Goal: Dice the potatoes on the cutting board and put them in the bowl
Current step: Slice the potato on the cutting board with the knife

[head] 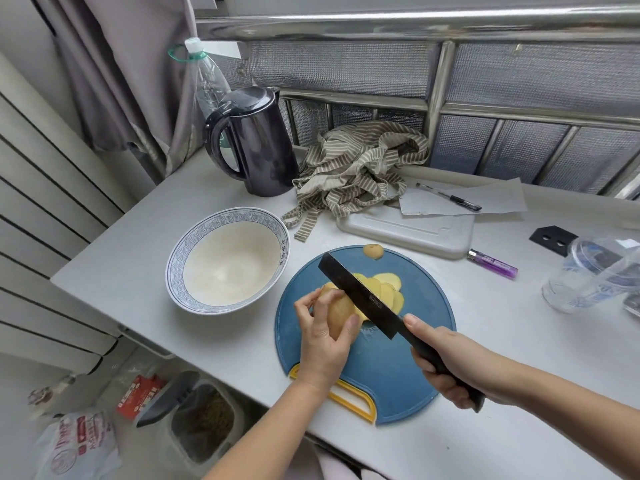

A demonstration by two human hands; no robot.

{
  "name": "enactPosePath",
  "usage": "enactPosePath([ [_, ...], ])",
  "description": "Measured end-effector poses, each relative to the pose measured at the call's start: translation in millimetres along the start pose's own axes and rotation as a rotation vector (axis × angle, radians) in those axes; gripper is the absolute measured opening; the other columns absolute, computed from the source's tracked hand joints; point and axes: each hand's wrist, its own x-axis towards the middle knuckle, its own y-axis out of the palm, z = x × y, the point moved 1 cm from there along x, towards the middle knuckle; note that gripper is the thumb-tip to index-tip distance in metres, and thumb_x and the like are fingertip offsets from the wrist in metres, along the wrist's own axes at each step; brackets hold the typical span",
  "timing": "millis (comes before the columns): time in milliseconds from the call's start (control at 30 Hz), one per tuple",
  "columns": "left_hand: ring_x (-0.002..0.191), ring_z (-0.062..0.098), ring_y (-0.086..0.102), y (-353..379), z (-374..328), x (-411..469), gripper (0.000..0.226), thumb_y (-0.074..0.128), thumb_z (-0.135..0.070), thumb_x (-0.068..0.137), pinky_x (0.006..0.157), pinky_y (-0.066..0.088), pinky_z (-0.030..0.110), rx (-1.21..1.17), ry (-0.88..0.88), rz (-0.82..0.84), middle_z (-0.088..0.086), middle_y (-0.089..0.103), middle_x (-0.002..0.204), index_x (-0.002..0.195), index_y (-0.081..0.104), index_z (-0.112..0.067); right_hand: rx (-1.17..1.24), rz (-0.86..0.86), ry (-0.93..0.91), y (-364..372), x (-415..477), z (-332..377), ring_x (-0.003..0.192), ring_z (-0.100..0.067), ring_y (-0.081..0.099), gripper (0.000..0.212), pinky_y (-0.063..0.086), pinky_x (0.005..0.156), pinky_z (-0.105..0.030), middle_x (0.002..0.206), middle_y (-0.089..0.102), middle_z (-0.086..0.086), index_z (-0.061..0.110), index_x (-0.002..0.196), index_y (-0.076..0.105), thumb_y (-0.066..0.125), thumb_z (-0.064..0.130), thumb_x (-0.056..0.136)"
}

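Flanking board (398,362): bowl (176,262) L, tray (398,233) rear

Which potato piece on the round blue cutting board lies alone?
The small rounded end piece at the far edge of the blue board; the yellow slices overlap beside the held potato.

potato (341,313): we see half, under the left hand (322,344)
knife (356,296) handle: mostly inside the right hand (450,362)
cup (575,282): cut by picture's right edge

We can read nothing outright. Blue characters sit inside the rim of the white blue-patterned bowl (228,268), left of the round blue cutting board (398,368); a small stamp marks the black knife blade (353,285) over that board, both illegible.
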Motion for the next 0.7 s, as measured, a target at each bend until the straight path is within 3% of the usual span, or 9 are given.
enactPosePath([
  [300, 0.124, -0.011, 0.029, -0.4, 2.1, 0.2, 0.039, 0.059, -0.047, 0.082, 0.096, 0.028, 0.0, 0.003, -0.012, -0.004, -0.003, 0.031, 0.122, 0.118, 0.048, -0.04, 0.0, 0.003, 0.011, 4.8, 11.0, -2.8, 0.041, -0.016, 0.023, 0.062, 0.024, 0.041, -0.021, 0.051, 0.029, -0.004, 0.017, 0.063, 0.035, 0.029, 0.076, 0.081],
  [500, 0.125, -0.003, 0.032, 2.1, 7.0, 0.7, 0.04, 0.061, -0.044, 0.08, 0.099, 0.028, 0.004, 0.015, -0.015, -0.017, -0.009, 0.03, 0.122, 0.119, 0.049, -0.039, -0.029, -0.004, 0.013, 12.0, 25.6, 0.4, 0.039, -0.018, 0.026, 0.063, 0.024, 0.043, -0.026, 0.05, 0.029, -0.004, 0.018, 0.061, 0.036, 0.029, 0.078, 0.079],
  [700, 0.121, -0.01, 0.032, 2.7, 5.5, 3.6, 0.04, 0.059, -0.044, 0.079, 0.099, 0.028, 0.003, 0.017, -0.032, -0.016, -0.012, 0.03, 0.122, 0.117, 0.048, -0.041, -0.024, -0.024, -0.003, 23.6, 38.9, 8.1, 0.034, -0.017, 0.025, 0.06, 0.028, 0.034, -0.018, 0.049, 0.027, -0.005, 0.014, 0.066, 0.032, 0.024, 0.067, 0.092],
])
